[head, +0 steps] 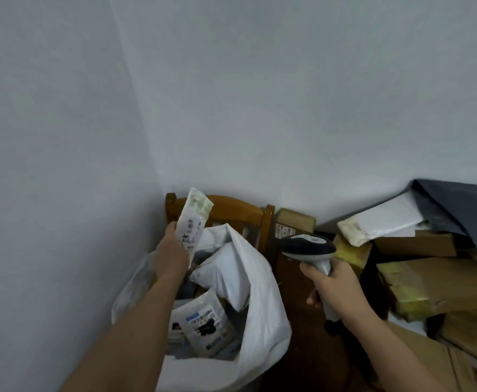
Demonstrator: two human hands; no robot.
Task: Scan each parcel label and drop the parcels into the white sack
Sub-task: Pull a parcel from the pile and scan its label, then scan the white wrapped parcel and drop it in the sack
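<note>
While raised over white sack (260, 292) mouth: small parcel (193, 224) pinched in left hand (173, 250); right hand (333, 284) grips scanner (308, 247). Boxes (429, 278) stacked right; chair (231, 210) behind.

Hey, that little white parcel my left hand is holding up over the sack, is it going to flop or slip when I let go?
The small white parcel looks thin and bends slightly above the left hand, so it is probably floppy and light. Its plastic skin may be slippery. Released here, it should likely fall into the open white sack.
</note>
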